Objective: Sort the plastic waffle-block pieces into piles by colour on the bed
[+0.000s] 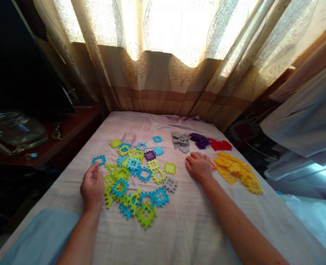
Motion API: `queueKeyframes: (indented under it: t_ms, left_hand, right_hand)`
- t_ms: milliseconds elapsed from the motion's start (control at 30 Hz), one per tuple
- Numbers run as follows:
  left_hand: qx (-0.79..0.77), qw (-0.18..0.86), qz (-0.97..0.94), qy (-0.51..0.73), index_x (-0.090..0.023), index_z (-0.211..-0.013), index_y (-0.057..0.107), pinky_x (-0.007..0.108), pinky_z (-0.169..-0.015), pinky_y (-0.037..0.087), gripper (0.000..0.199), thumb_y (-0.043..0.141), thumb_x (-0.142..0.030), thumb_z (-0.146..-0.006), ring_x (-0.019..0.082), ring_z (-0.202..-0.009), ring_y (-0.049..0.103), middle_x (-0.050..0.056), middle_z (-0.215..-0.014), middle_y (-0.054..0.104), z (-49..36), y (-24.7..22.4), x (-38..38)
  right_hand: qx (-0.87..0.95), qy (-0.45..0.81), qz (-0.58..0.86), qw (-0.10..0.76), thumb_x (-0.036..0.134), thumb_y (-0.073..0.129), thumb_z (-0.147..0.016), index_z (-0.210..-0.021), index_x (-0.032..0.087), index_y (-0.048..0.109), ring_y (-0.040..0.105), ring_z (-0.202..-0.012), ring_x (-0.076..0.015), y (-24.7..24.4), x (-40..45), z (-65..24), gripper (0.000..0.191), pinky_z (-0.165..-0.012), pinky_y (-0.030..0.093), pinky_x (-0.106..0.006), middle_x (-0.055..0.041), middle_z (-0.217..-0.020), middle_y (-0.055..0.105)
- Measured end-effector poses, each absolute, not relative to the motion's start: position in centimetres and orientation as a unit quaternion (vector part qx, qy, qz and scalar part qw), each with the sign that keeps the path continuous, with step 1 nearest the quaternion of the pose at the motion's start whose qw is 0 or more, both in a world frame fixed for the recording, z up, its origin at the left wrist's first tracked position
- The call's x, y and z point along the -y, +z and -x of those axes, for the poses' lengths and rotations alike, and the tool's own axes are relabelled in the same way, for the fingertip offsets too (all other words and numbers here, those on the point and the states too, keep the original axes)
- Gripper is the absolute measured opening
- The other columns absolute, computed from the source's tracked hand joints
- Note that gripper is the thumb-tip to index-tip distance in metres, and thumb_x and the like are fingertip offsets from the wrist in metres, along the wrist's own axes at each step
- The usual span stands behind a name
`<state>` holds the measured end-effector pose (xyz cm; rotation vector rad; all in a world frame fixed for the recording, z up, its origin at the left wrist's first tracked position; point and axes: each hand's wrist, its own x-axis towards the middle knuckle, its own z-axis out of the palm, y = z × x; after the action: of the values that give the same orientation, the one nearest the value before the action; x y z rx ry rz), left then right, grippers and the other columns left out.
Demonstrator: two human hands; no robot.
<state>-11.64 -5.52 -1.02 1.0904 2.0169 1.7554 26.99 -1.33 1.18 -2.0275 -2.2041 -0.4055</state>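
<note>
My right hand (199, 166) lies palm down over orange interlocking toy tiles (213, 165), its fingers bent around them. Most of the orange is hidden beneath it. My left hand (92, 186) is loosely curled at the left side of a mixed heap, and nothing shows in its grasp. Just beyond its fingertips is a blue frame-shaped tile (99, 159). Lime green tiles (146, 214) and blue tiles (161, 196) make up most of the heap. A purple tile (150, 155) and a grey window tile (170, 184) lie among them.
Single-colour piles sit along the far right: grey tiles (181, 141), purple tiles (200, 140), red tiles (220, 144) and yellow tiles (236, 169). A glass jug (16, 130) stands on the wooden cabinet (82, 119) at left. Curtains (157, 79) hang behind the sheet-covered bed (190, 221).
</note>
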Motion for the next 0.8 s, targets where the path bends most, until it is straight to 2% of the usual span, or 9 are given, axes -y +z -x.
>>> queueKeyframes:
  t_ms: [167,333,467,567,633,700,800]
  left_hand:
    - [-0.684,0.125,-0.375,0.613,-0.019,-0.112,0.067,0.041,-0.098,0.052,0.035,0.056,-0.035,-0.082,0.022,-0.106,0.067,0.008,-0.111,0.072,11.8,-1.6,5.4]
    - [-0.686,0.127,-0.378,0.608,-0.019,-0.109,0.067,0.041,-0.098,0.052,0.033,0.056,-0.033,-0.082,0.022,-0.104,0.067,0.009,-0.111,0.072,11.7,-1.1,5.5]
    - [-0.686,0.131,-0.376,0.609,-0.018,-0.109,0.067,0.041,-0.099,0.051,0.033,0.055,-0.032,-0.082,0.022,-0.105,0.067,0.010,-0.112,0.072,11.6,-0.9,5.6]
    - [-0.685,0.130,-0.376,0.610,-0.018,-0.110,0.066,0.042,-0.100,0.050,0.034,0.055,-0.033,-0.081,0.022,-0.106,0.067,0.010,-0.113,0.072,11.8,-1.3,5.5]
    - [-0.685,0.126,-0.383,0.607,-0.018,-0.112,0.065,0.043,-0.103,0.049,0.036,0.054,-0.034,-0.082,0.022,-0.108,0.066,0.010,-0.114,0.071,12.1,-1.6,5.4]
    - [-0.685,0.105,-0.402,0.598,-0.018,-0.111,0.065,0.044,-0.107,0.045,0.035,0.053,-0.034,-0.083,0.023,-0.114,0.063,0.010,-0.119,0.069,12.3,-1.9,5.4]
    - [-0.690,0.052,-0.441,0.572,-0.018,-0.108,0.066,0.042,-0.114,0.037,0.033,0.052,-0.034,-0.083,0.024,-0.125,0.056,0.011,-0.129,0.063,12.5,-2.1,5.5]
  right_hand:
    - [0.711,-0.131,0.689,0.049,0.033,0.046,-0.092,-0.095,0.022,0.074,0.049,-0.116,-0.0292,1.5,0.5,-27.1,0.030,-0.102,0.025,-0.053,-0.0123,-0.118,0.069]
    - [0.722,-0.090,0.686,-0.009,0.032,0.041,-0.095,-0.089,0.017,0.074,0.055,-0.108,-0.0310,2.5,-1.2,-25.8,0.036,-0.101,0.026,-0.057,-0.0159,-0.104,0.073]
    - [0.731,-0.079,0.678,-0.002,0.030,0.042,-0.096,-0.097,0.018,0.073,0.054,-0.114,-0.0313,2.8,-2.2,-24.8,0.033,-0.102,0.028,-0.056,-0.0143,-0.111,0.072]
    - [0.731,-0.071,0.677,0.048,0.030,0.043,-0.095,-0.107,0.018,0.071,0.055,-0.115,-0.0312,2.4,-1.7,-23.8,0.033,-0.101,0.034,-0.054,-0.0143,-0.119,0.069]
    - [0.738,-0.054,0.663,0.108,0.030,0.041,-0.096,-0.116,0.016,0.068,0.057,-0.115,-0.0286,1.6,-0.7,-22.6,0.036,-0.101,0.039,-0.048,-0.0152,-0.124,0.067]
    - [0.741,-0.029,0.648,0.172,0.031,0.041,-0.096,-0.124,0.014,0.064,0.056,-0.118,-0.0259,0.2,0.7,-21.1,0.040,-0.103,0.041,-0.042,-0.0160,-0.129,0.064]
    - [0.733,0.008,0.638,0.236,0.032,0.042,-0.095,-0.128,0.012,0.062,0.055,-0.122,-0.0258,-2.2,3.0,-18.3,0.043,-0.106,0.042,-0.041,-0.0178,-0.131,0.062]
